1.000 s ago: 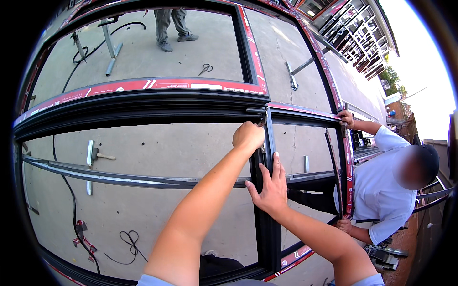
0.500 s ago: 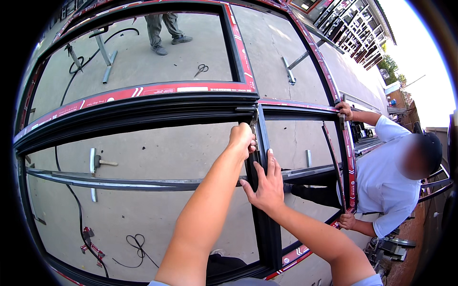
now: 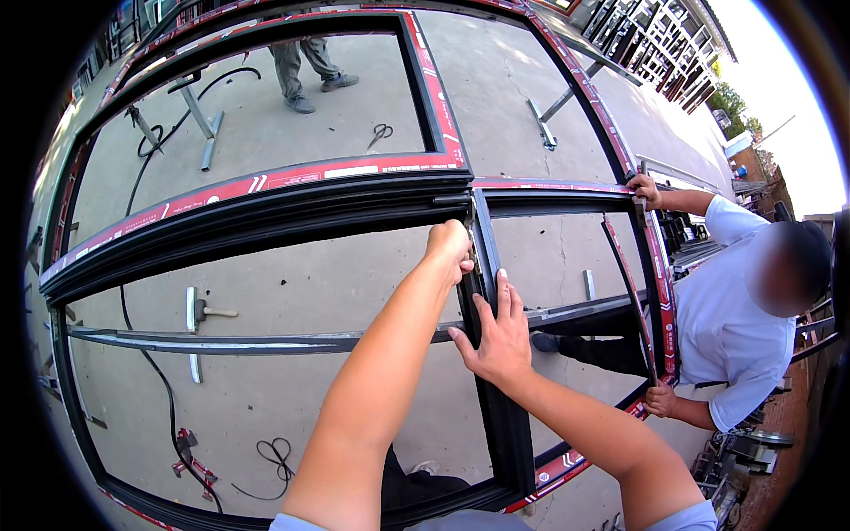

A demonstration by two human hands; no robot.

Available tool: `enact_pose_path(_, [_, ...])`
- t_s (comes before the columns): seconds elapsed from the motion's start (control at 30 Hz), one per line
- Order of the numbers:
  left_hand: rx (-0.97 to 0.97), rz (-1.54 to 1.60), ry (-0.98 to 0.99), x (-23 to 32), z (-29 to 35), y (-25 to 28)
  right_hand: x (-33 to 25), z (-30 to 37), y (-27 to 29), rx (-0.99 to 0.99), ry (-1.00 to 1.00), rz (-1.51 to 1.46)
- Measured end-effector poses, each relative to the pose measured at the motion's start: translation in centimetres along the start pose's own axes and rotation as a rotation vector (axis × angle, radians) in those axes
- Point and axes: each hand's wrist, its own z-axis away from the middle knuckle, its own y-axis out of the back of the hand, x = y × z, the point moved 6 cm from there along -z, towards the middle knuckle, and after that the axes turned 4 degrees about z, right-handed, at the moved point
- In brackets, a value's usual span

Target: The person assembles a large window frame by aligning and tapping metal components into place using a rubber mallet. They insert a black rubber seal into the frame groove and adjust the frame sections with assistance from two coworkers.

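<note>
My left hand (image 3: 450, 244) is closed in a fist at the inner corner of a large black window frame (image 3: 482, 208). What its fingers hold is hidden. Slim silver metal hardware (image 3: 475, 237) shows right beside the knuckles, along the upright black bar (image 3: 505, 434). Lower on this bar lies my right hand (image 3: 501, 343), its fingers stretched out and its thumb spread to the left. Red protective tape (image 3: 310, 173) with white marks covers parts of the frame.
A co-worker in a white shirt (image 3: 722, 292) grips the frame's right side. Another person's legs (image 3: 301, 75) stand beyond. A grey metal rail (image 3: 266, 342) runs under the frame. On the floor lie a mallet (image 3: 212, 311), scissors (image 3: 381, 134), a black hose (image 3: 155, 367) and a red clamp-like tool (image 3: 193, 460).
My view has turned slightly, so most of the scene sits a little differently. Both my hands keep their places on the frame. The co-worker's lower hand has shifted up a little.
</note>
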Motion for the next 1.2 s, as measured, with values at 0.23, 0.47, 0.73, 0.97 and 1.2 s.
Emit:
enact_pose_path(0.23, [0.184,-0.422,-0.288,-1.1,-0.4,1.2,0.0,0.0,0.0,-0.01,0.001,0.002])
enact_pose_path(0.47, [0.266,-0.83,-0.757,-1.3,-0.6,2.0,0.2,0.0,0.3,-0.039,-0.022,0.009])
enact_pose_path(0.73, [0.269,-0.864,-1.118,-1.4,-2.5,3.7,-0.4,-0.2,0.5,-0.013,-0.004,-0.015])
enact_pose_path(0.97, [0.231,-0.817,-0.95,-1.1,-0.7,2.9,0.1,-0.1,0.2,0.012,0.008,0.002])
enact_pose_path(1.2, [0.254,-0.841,-0.631,-0.3,-1.9,2.4,-0.3,-0.3,0.3,-0.024,-0.008,0.007])
